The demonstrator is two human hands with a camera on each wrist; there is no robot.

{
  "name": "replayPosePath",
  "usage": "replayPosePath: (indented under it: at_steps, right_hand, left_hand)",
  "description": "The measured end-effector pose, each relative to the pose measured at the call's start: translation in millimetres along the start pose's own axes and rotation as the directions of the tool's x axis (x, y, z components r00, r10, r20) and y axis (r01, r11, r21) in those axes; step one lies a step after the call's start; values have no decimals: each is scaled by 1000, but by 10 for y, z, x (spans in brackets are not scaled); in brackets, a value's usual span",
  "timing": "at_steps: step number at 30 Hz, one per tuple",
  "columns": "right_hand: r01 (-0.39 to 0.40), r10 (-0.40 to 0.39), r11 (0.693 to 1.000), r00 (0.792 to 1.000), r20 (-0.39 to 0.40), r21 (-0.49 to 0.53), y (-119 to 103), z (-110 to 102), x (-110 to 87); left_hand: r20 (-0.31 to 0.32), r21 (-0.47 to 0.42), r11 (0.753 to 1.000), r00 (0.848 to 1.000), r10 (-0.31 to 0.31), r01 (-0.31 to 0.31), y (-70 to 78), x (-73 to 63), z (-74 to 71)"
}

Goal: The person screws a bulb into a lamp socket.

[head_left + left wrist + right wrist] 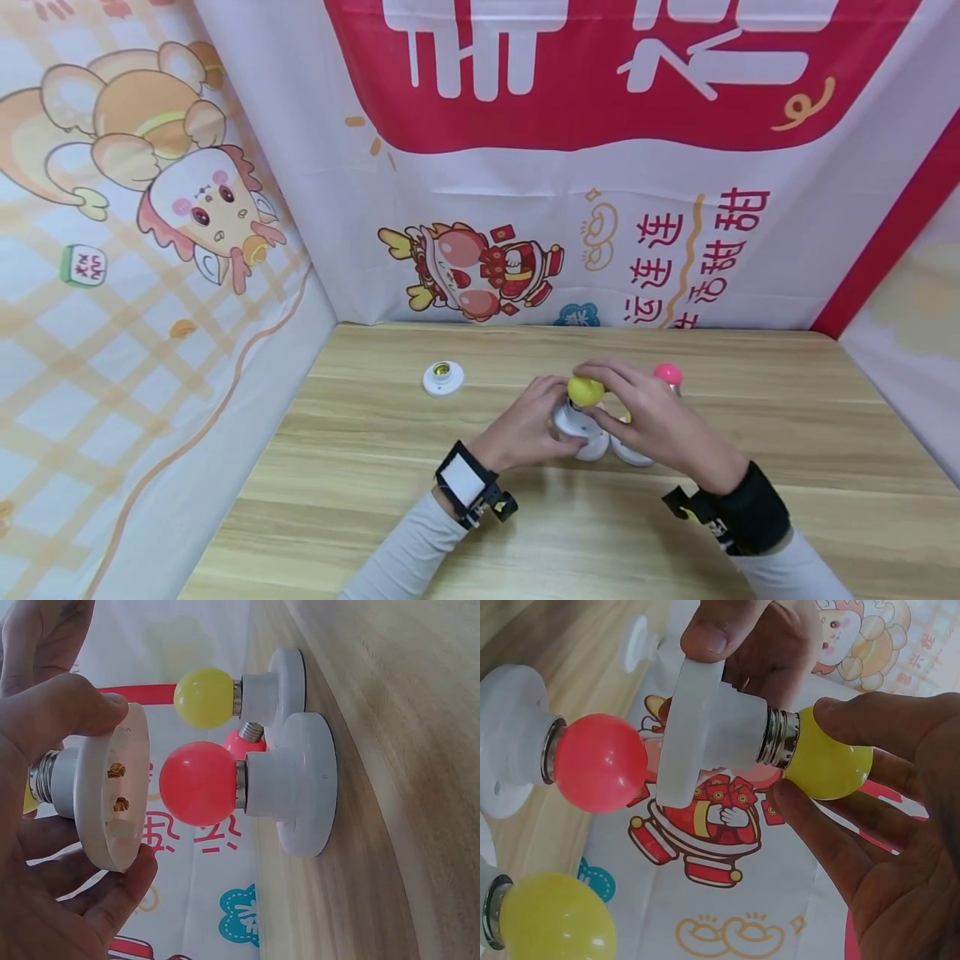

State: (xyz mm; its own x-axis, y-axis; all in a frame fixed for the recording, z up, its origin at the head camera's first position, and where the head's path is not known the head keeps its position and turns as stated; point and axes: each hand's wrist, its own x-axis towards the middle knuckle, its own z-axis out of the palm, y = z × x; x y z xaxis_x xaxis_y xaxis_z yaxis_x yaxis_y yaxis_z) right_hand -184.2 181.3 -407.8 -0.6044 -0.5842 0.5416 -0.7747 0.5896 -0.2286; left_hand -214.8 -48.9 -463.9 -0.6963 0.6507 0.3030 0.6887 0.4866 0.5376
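My left hand (pixel 528 425) grips a white round lamp socket (pixel 686 739) by the rim of its base, lifted above the table. Brass contacts show on its underside in the left wrist view. The fingers and thumb of my right hand (pixel 656 412) hold a yellow bulb (pixel 832 761) at the socket's mouth. Several turns of the bulb's metal thread (pixel 775 735) show outside the socket. Below, a red bulb (pixel 199 784) stands in a white socket (pixel 307 787) on the table, with another yellow bulb (pixel 206 697) in a socket (pixel 289 682) beside it.
A white socket with no bulb (pixel 443 378) sits at the back left of the wooden table (pixel 360 483). At the right, beyond my right hand, lies a loose pink bulb (pixel 667 373). A printed cloth (pixel 480 192) hangs behind the table.
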Motion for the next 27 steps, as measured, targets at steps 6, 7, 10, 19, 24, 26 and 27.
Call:
replayPosePath:
  at_steps: [6,7,10,19,24,26,27]
  right_hand:
    - [-16,15,1000,1000,13,18,12,16,-17]
    - [-20,19,999,1000,21,26,12,16,-21]
    - [-29,27,999,999,40,43,14,14,-32]
    - [-46,44,998,998,47,40,30,2,-35]
    - [-48,48,999,998,27,13,46,12,-30]
    - [-48,48,999,999,16,2,53,17,-29]
    - [-48,48,999,999,13,-1,56,19,-29]
  left_hand:
    - [-4,4,1000,1000,10,-9,5,1,5]
    - [-4,3,1000,1000,10,-10,4,1,6]
    - [-5,-3,1000,1000,7,-7,-3,0,16]
    - [-8,-7,1000,1000,7,-7,-12,-5,38]
    - [-17,-3,1000,999,27,-27,-15,-4,53]
    - [-19,-1,999,999,36,-36,-12,-4,58]
    - [-19,4,999,999,40,-40,-12,-3,61]
